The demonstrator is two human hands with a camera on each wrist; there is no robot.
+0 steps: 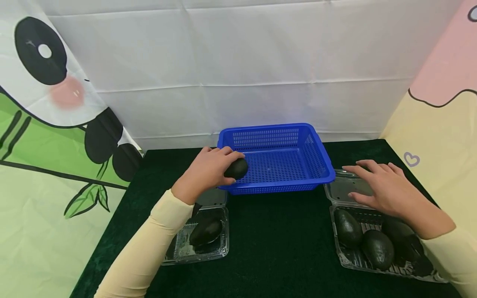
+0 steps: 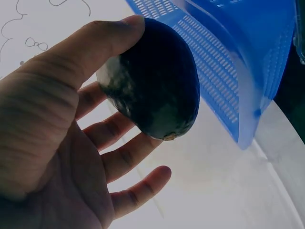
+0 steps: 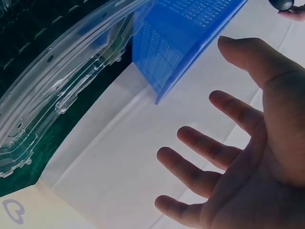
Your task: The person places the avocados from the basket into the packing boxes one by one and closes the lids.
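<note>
Left hand [image 1: 210,167] grips what is probably an avocado [image 1: 237,169]; right hand [image 1: 389,190] hovers, outspread.

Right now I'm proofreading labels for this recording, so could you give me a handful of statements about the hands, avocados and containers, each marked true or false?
1. The left hand holds an avocado. True.
2. The right hand grips an avocado too. False: the right hand holds nothing.
3. The blue plastic basket stands on the dark green tablecloth. True.
4. The left clear plastic clamshell has its lid closed. False: the left clear plastic clamshell stands open.
5. The right clear plastic clamshell holds several avocados. True.
</note>
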